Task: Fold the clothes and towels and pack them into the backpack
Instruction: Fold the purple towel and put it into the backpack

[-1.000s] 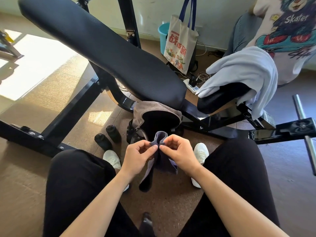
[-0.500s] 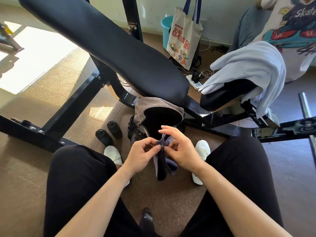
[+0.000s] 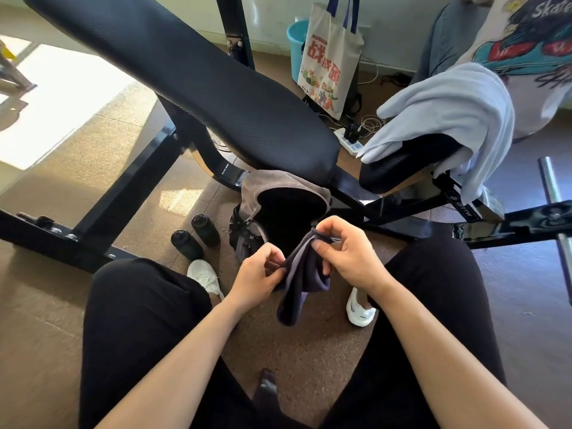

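We see both hands pinching a small dark purple-grey cloth: the left hand has its grip narrow on the cloth's lower left edge, and the right hand holds the top fold. The cloth hangs between the knees, just before the open grey backpack on the floor. A pale blue towel drapes the bench seat pad.

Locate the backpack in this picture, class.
In the head view the backpack stands open on the floor at centre, below the black bench pad, just beyond the left hand and right hand holding a dark cloth; two black bottles stand on its left.
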`<state>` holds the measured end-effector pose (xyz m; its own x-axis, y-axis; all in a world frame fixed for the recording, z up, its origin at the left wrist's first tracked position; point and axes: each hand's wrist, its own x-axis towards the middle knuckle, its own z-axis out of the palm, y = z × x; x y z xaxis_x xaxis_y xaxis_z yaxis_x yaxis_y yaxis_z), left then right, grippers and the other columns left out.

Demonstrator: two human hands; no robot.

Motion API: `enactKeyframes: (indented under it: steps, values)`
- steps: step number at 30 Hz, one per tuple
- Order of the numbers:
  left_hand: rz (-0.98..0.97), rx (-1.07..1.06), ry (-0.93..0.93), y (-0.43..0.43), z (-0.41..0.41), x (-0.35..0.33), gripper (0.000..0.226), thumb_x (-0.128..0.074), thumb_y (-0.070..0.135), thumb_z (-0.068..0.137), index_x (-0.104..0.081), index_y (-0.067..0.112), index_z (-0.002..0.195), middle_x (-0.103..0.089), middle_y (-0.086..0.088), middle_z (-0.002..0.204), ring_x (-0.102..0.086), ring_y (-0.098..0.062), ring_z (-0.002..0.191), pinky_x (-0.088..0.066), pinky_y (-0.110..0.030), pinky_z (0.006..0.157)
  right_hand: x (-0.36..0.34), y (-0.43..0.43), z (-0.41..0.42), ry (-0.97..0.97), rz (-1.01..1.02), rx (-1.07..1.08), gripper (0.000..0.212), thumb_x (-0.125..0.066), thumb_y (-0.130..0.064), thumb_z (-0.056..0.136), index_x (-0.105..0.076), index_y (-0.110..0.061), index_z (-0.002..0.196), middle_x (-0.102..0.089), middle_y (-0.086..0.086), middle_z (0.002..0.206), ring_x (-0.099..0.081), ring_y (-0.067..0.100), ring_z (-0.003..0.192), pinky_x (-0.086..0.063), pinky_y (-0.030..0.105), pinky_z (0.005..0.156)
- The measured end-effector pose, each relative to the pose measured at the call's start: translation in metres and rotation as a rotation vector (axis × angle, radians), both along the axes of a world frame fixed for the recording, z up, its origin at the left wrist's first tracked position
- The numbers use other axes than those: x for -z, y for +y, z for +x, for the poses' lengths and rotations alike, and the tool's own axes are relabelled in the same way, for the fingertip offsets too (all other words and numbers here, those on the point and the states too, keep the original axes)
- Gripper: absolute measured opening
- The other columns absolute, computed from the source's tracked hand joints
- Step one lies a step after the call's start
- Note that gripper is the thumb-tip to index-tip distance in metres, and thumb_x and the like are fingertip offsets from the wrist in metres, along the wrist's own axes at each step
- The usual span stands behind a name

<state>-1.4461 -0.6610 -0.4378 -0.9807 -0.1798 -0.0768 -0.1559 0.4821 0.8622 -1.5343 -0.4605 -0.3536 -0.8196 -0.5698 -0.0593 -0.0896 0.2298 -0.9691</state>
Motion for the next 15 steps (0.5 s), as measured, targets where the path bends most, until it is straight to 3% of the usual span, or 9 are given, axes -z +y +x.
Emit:
enactKeyframes:
  steps: [3,5,7,8,12,15]
  values:
    - [-0.045,-0.040,0.018,0.000,-0.002,0.008,0.045,-0.070,0.001,0.089,-0.049,0.040,0.081,-0.070,0.011,0.088,-0.068,-0.006,0.078,-0.057,-0.034,0.072,-0.005,0.005,0.000,0.017,-0.064,0.050,0.008,-0.062,0.001,0.097,-0.056,-0.001,0.101,-0.059,0.016,0.074,-0.055,0.018,0.051,-0.048,0.027,0.049]
    - [-0.009,-0.005,0.045,0.002,-0.002,0.008,0.037,-0.069,0.003,0.088,-0.059,0.038,0.082,-0.073,0.011,0.095,-0.070,-0.011,0.091,-0.059,-0.041,0.084,-0.006,0.008,-0.001,0.021,-0.099,0.082,0.007,-0.063,0.001,0.097,-0.057,-0.003,0.100,-0.060,0.006,0.074,-0.056,0.012,0.052,-0.046,0.022,0.050]
    - [0.045,0.072,0.036,0.006,0.000,0.006,0.015,-0.065,0.020,0.087,-0.072,0.031,0.095,-0.073,0.012,0.106,-0.069,-0.012,0.103,-0.057,-0.043,0.093,-0.008,0.011,-0.001,0.034,-0.113,0.099,0.007,-0.063,0.000,0.097,-0.059,-0.004,0.101,-0.064,0.005,0.079,-0.062,0.007,0.058,-0.049,0.019,0.055]
    - [0.035,0.104,0.033,0.008,0.001,0.006,0.020,-0.064,0.031,0.086,-0.075,0.030,0.103,-0.072,0.014,0.116,-0.066,-0.010,0.111,-0.054,-0.042,0.098,-0.009,0.012,-0.001,0.045,-0.115,0.106,0.008,-0.063,0.000,0.097,-0.059,-0.003,0.103,-0.066,0.009,0.083,-0.065,0.008,0.064,-0.051,0.019,0.059]
    - [-0.169,0.104,-0.061,0.023,0.002,0.017,0.064,-0.063,0.073,0.079,-0.071,0.033,0.128,-0.056,0.021,0.145,-0.050,0.000,0.133,-0.045,-0.032,0.108,-0.013,0.015,-0.001,0.094,-0.126,0.159,0.011,-0.065,-0.003,0.096,-0.061,-0.004,0.106,-0.069,0.014,0.095,-0.073,0.024,0.083,-0.062,0.036,0.073]
    - [-0.250,0.006,-0.087,0.039,-0.002,0.020,0.059,-0.065,0.071,0.075,-0.074,0.035,0.120,-0.063,0.027,0.129,-0.058,0.002,0.117,-0.049,-0.024,0.092,-0.017,0.019,0.000,0.094,-0.141,0.197,0.012,-0.066,-0.003,0.095,-0.062,-0.002,0.106,-0.069,0.019,0.095,-0.073,0.035,0.086,-0.063,0.050,0.075]
